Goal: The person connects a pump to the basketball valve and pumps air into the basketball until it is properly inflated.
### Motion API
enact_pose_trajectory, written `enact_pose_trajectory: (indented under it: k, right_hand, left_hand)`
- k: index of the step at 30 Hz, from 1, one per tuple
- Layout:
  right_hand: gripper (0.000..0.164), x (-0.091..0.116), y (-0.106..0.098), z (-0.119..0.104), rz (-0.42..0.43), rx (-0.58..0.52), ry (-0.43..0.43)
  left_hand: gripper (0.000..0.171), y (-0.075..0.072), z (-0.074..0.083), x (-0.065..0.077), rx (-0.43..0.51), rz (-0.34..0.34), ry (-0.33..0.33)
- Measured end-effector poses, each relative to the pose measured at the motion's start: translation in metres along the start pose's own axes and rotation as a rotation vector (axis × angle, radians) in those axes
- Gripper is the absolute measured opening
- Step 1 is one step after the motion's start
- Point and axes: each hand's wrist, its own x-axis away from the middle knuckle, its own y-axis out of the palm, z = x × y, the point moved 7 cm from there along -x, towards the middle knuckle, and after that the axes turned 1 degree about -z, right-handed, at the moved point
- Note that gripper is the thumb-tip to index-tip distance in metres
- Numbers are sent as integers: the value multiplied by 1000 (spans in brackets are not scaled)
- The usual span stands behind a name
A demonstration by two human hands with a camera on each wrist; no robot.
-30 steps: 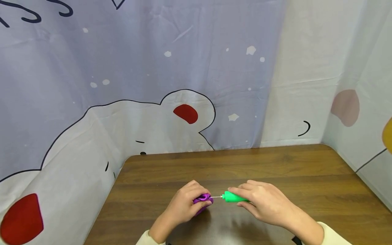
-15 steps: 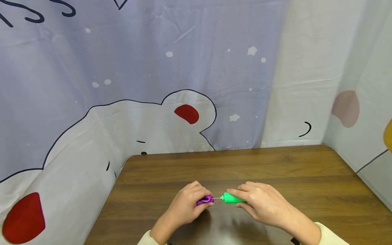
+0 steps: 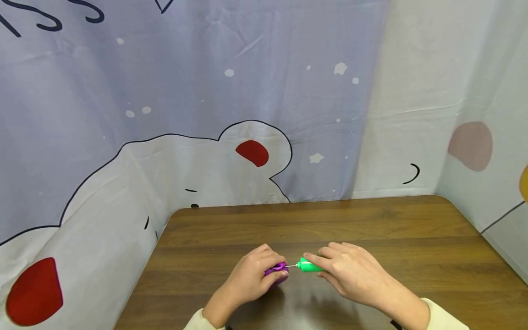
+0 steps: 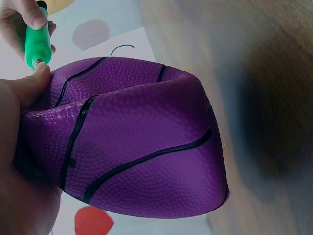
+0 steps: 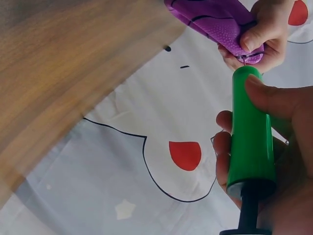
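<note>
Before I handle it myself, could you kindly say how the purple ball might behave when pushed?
The purple ball is caved in along a deep fold, so it probably gives softly. Its flattened shape suggests little rolling. The pebbled surface may resist slipping.

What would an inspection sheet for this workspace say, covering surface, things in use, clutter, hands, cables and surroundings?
Surface: wood-grain table, with shadows beneath the hands.
Things in use: purple ball with black lines, creased and sagging, seemingly short of air; green pump, its black rod partly out; thin needle between them, reaching the ball, depth not visible.
Clutter: nothing seen.
Hands: left hand grips the ball beside the needle; right hand holds the pump's green barrel.
Cables: nothing seen.
Surroundings: printed cloth behind the table and along both sides, with red patches and pale star shapes.
</note>
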Motion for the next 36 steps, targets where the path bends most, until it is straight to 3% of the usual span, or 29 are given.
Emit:
enact_pose_trajectory:
  k: [8,15,20,25,29,36]
  right_hand:
    - [47,-2,-7,-7,35,72,-44]
    - [33,-4,-14,-14,90,134,-96]
    - [38,-6,-17,-18,96,154,-115]
    - [41,-8,-23,-18,104,141,-99]
    - [38,-10,-30,-18,129,139,-86]
    - [47,-11,-32,-16,108,125,-62]
  left_hand:
    - [11,-3,1,-1,65,30,19]
    - [12,-7,5,-2,86,63,52]
    - [12,-9,6,-1,147,77,44]
    - [15,-14,2,-2,228,101,23]
    - [21,-18,0,-3,254,120,7]
    - [21,-20,0,-4,288,132,12]
